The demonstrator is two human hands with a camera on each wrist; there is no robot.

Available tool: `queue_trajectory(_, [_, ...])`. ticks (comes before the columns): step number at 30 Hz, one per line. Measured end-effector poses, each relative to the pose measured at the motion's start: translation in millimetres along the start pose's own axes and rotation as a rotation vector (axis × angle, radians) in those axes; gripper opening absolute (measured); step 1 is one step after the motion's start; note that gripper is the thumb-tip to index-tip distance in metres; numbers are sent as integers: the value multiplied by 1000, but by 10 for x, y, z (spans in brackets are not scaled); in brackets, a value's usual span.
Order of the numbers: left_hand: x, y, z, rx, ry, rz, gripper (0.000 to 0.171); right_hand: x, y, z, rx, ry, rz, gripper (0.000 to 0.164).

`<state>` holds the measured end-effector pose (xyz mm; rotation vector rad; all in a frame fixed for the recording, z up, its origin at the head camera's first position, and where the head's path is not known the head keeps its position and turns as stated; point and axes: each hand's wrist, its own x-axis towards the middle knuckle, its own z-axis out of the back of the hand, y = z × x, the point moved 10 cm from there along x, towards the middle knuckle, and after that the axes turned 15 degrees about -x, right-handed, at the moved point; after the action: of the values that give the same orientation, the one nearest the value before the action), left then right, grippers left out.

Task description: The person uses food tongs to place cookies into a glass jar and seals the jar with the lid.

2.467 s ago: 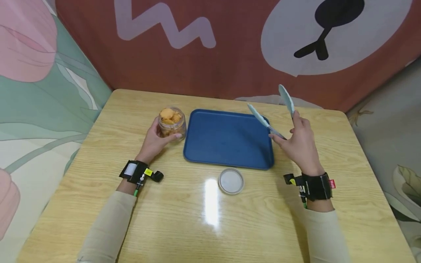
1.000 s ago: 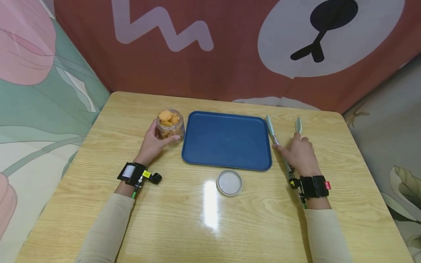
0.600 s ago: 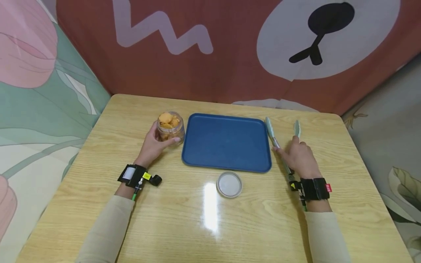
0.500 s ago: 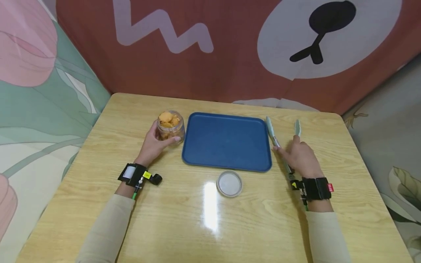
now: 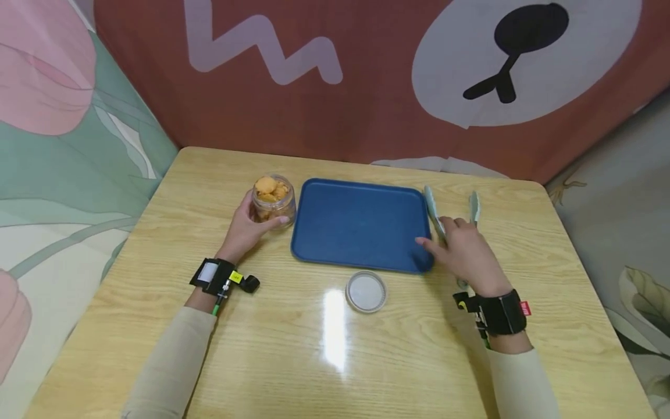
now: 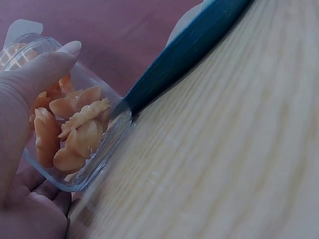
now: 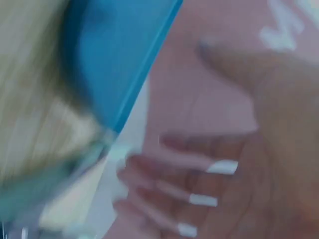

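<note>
My left hand [image 5: 243,230] grips a clear jar [image 5: 285,210] filled with orange-brown crackers [image 5: 267,186], thumb along its near side. The left wrist view shows the crackers [image 6: 79,117] through the plastic wall. My right hand [image 5: 468,253] is over a pair of tongs [image 5: 431,203], which lie spread on the table with pale green tips pointing away; the hand hides their middle. In the blurred right wrist view, the fingers [image 7: 169,194] are loosely bent with nothing between them, and the tongs [image 7: 45,184] are off to one side.
A blue tray [image 5: 361,224] lies between the jar and the tongs. In front of it is a round jar lid [image 5: 366,291]. All of this is on a wooden table [image 5: 262,349], with a printed cloth [image 5: 366,116] hanging behind its far edge.
The right hand lowered the tongs to the table right of the tray, then let go; its thumb now reaches over the tray's corner. The left hand stays on the jar.
</note>
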<state>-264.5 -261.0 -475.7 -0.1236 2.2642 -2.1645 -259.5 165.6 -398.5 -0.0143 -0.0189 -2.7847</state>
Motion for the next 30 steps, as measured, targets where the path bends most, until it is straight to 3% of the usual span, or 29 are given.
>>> queue_trajectory(6, [25, 7, -8, 7, -1, -6, 94, -235, 897, -195, 42, 164, 231, 92])
queue_trajectory(11, [12, 29, -11, 7, -5, 5, 94, -392, 1362, -250, -66, 130, 326, 98])
queue_trajectory(17, [26, 2, -8, -6, 0, -18, 92, -427, 1498, -225, -107, 64, 330, 97])
queue_trajectory(24, [22, -27, -12, -19, -3, -7, 93, -425, 1544, -314, -34, 199, 318, 93])
queue_trajectory(30, [14, -22, -24, -35, -10, -1, 93, -473, 1532, -318, 57, 294, 366, 81])
